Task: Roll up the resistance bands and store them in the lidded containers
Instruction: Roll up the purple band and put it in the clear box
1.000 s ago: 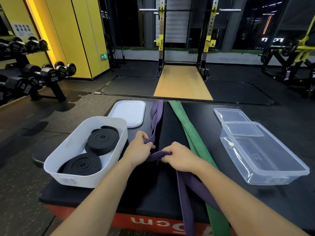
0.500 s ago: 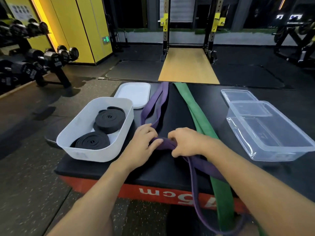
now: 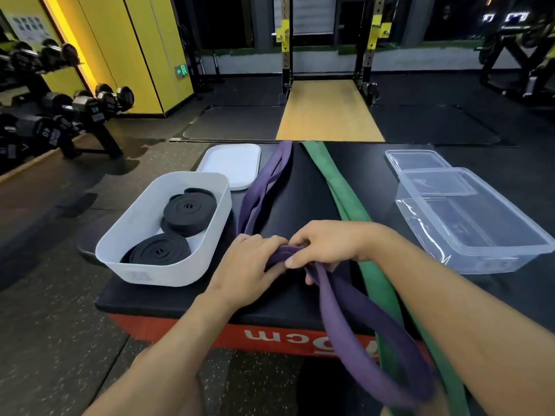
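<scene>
Both hands on purple band mid-platform: left hand curled gripping fold, right hand pinching it. Band tail hangs over near platform edge; green band just right; white bin left.

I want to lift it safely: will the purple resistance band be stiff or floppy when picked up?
Probably floppy: the purple resistance band hangs looped over the platform edge. It may unroll if released, since the left hand and right hand both grip its fold. Likely grippy: the rolled black bands hold their coils.
</scene>
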A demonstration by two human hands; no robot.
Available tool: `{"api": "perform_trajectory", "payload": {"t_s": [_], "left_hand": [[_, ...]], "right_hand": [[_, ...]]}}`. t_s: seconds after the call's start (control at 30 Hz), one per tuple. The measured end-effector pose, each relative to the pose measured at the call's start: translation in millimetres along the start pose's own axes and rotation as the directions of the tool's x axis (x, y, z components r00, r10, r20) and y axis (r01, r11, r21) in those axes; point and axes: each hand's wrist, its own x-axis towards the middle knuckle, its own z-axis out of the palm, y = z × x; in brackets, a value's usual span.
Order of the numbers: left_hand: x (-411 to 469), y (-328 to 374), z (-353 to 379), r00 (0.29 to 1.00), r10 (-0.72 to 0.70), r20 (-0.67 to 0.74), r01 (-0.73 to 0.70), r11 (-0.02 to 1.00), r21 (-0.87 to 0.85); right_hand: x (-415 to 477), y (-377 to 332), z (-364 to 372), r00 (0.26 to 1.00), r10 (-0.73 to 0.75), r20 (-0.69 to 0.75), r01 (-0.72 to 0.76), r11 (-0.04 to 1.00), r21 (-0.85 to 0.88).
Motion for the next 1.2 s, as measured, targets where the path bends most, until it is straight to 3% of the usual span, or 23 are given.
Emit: {"api": "perform_trajectory", "payload": {"t_s": [0.07,0.2,0.27,0.37,0.43,0.53,0.73,0.87,1.0,1.1,1.2], "left_hand": [[0.1,-0.3,-0.4,0.999,0.000,-0.051,0.000,1.000,-0.009],[-3.0,6.2,-2.2,0.992,-0.061,-0.112,0.061,0.998,0.001],[-4.4,3.2,-1.5,0.970,-0.201,-0.139,0.192,0.979,-0.076],[-5.4,-3.7,-0.4,0.850,-0.499,-0.167,0.412,0.829,-0.379],[-5.9,-3.2,-1.9,0.823,-0.540,-0.178,0.426,0.793,-0.436],[-6.0,0.9,-3.5,0.858,-0.482,-0.175,0.420,0.856,-0.301],[-6.6,8.4,-4.5,0.916,-0.338,-0.216,0.318,0.940,-0.122],[-1.9,8.7,-6.1,0.954,-0.244,-0.173,0.255,0.966,0.046],[7.6,24.1,-14.7,0.974,-0.226,0.029,0.212,0.944,0.254],[17.6,37.2,-19.2,0.940,-0.287,0.185,0.215,0.918,0.333],[24.7,42.7,-21.9,0.889,-0.353,0.291,0.239,0.901,0.363]], "right_hand": [[-2.7,5.7,-4.2,1.000,0.010,0.012,-0.010,1.000,-0.003],[-11.5,6.9,-19.6,0.995,0.091,-0.041,-0.099,0.957,-0.271],[-16.9,2.5,-24.2,0.992,0.120,-0.027,-0.123,0.953,-0.276],[-25.8,-0.3,-26.2,0.990,0.120,0.080,-0.094,0.956,-0.280],[-29.7,5.5,-25.7,0.998,0.047,0.051,-0.035,0.977,-0.211],[-23.1,18.0,-28.7,0.990,0.029,-0.136,-0.035,0.999,-0.042],[13.7,31.2,-18.0,0.957,0.059,-0.285,-0.134,0.959,-0.250],[29.2,34.8,-7.8,0.955,-0.075,-0.287,-0.032,0.935,-0.353],[25.5,29.7,-0.9,0.933,-0.233,-0.274,0.101,0.901,-0.422],[23.2,31.7,3.0,0.893,-0.325,-0.312,0.125,0.845,-0.520],[20.8,42.9,2.7,0.897,-0.321,-0.306,0.163,0.881,-0.445]]}}
